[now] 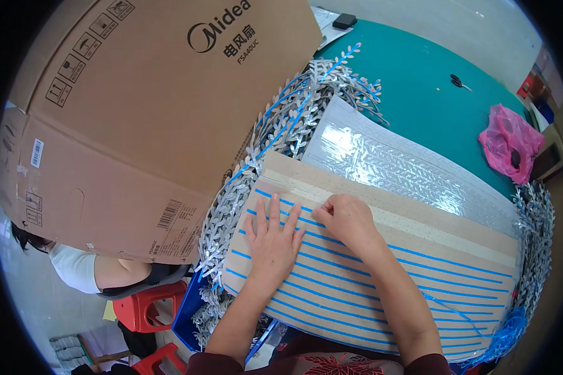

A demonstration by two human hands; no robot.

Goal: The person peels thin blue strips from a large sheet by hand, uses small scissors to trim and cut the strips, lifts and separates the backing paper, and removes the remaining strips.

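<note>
A brown cardboard sheet (381, 206) lies in front of me, with several parallel blue strips (331, 278) running across it. My left hand (274, 240) rests flat on the sheet's left part, fingers spread over the upper strips. To its right, my right hand (345, 219) is closed in a pinch at the sheet, near the upper strips; whatever is between its fingertips is hidden. Behind the sheet lies a silvery, shiny panel with a leaf pattern (394, 156). Silver leaf garlands (288, 119) with blue strips hang at the left edge, and a tangle of blue strands (510, 334) sits at the lower right.
A large cardboard fan box (144, 125) stands at the left. On the green tabletop (413, 69) are black scissors (460, 82) and a pink plastic bag (510, 144). More silver garlands (535, 225) hang at the right. A person's sleeve (73, 267) and a red stool (147, 306) show at lower left.
</note>
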